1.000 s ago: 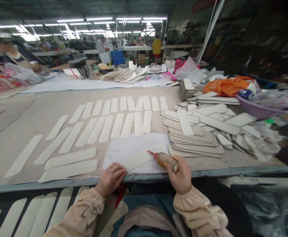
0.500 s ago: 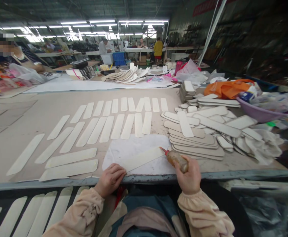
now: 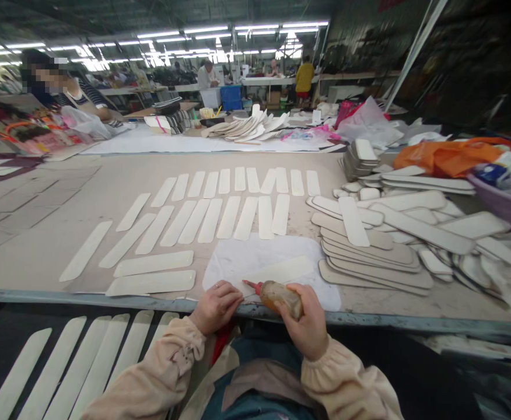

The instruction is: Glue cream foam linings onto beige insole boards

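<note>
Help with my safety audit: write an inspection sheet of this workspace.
Surface: table with dark marks; white sheet near its front edge.
Work pieces: pale strip on the sheet; brown bottle with red nozzle; rows of strips beyond.
Clutter: heaped pieces and orange bag at right.
Hands: left hand at the strip's left end; right hand holds the bottle.
Cables: nothing seen.
Surroundings: person in yellow in background; ceiling lights lit.

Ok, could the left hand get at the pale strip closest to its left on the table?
Probably yes: nothing visible blocks the way from the left hand to that pale strip, though it seems to be touching the end of another strip on the white sheet.
</note>
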`<state>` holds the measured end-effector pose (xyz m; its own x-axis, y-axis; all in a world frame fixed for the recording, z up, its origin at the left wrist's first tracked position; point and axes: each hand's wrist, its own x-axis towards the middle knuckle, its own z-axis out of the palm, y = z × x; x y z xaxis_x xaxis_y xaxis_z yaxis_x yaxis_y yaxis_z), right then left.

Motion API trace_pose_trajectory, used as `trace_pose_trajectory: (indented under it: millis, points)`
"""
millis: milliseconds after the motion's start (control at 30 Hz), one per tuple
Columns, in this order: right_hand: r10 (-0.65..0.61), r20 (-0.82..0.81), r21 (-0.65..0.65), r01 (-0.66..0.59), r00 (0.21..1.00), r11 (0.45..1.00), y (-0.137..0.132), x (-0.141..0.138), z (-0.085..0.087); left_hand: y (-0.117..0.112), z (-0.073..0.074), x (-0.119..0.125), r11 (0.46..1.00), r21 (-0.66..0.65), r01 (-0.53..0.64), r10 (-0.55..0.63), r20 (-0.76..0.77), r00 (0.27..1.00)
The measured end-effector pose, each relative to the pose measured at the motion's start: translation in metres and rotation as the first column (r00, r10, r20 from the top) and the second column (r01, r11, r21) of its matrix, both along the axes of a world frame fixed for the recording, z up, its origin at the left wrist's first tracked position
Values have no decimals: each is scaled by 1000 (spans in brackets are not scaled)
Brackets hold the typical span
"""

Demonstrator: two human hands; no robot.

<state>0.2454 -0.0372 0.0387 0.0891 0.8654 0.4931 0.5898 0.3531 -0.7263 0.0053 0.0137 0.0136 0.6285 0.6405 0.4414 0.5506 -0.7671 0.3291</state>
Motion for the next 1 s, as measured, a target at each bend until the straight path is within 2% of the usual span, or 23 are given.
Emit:
trace_pose_trajectory:
  millis: [167,333,400,667,1000]
  points:
    - [-12,43,38,10,999,999,3,3,-2,-1,0,1,1000,4,-9,9,27,1000]
    - [-186,78,86,179,979,980,3,25,-1,0,-4,-1,1000,-24,-11,11,26,1000]
    - [-202,70,80,197,977,977,1,26,0,0,-5,-1,1000,-24,-13,13,27,1000]
    - [8,20,-4,-8,1000,1000,0,-5,1,-1,-1,-1,999,-44,-13,14,22,1000]
    - [36,20,-38,-35,999,999,-11,2,6,-1,-2,-1,998,-55,-19,20,13,1000]
